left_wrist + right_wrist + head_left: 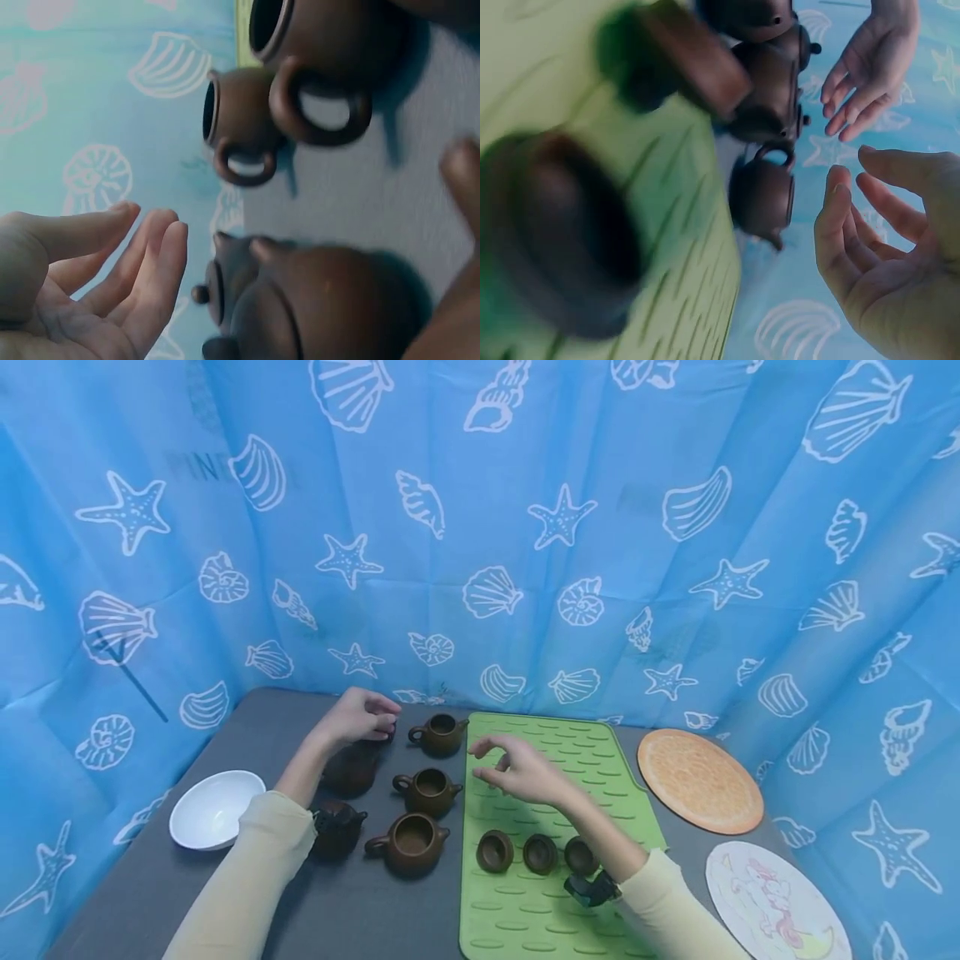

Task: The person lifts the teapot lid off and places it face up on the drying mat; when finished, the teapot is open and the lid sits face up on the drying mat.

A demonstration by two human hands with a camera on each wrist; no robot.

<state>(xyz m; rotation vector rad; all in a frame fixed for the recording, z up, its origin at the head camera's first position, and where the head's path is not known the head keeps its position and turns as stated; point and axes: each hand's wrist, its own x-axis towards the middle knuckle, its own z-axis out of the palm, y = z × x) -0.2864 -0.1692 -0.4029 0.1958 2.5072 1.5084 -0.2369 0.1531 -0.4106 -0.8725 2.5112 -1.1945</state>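
My left hand (358, 717) hovers by the farthest of the lidded brown teapots (351, 772) in the left column. Nothing is between its loosely bent fingers; in the left wrist view that hand (112, 292) is beside a lidded teapot (315, 300) with a round knob. My right hand (525, 770) hangs over the green mat (555, 910), thumb and fingers apart and holding nothing, as the right wrist view also shows of the hand (889, 247). To its left, three lidless teapots stand in a column: far (441, 737), middle (427, 795) and near (411, 852).
Three small brown cups (540, 855) sit in a row on the mat, close by my right forearm. A white bowl (216, 810) is at the left. On the right lie an orange-brown round mat (701, 781) and a white round one (776, 902). A blue shell-patterned curtain (480, 527) closes off the back.
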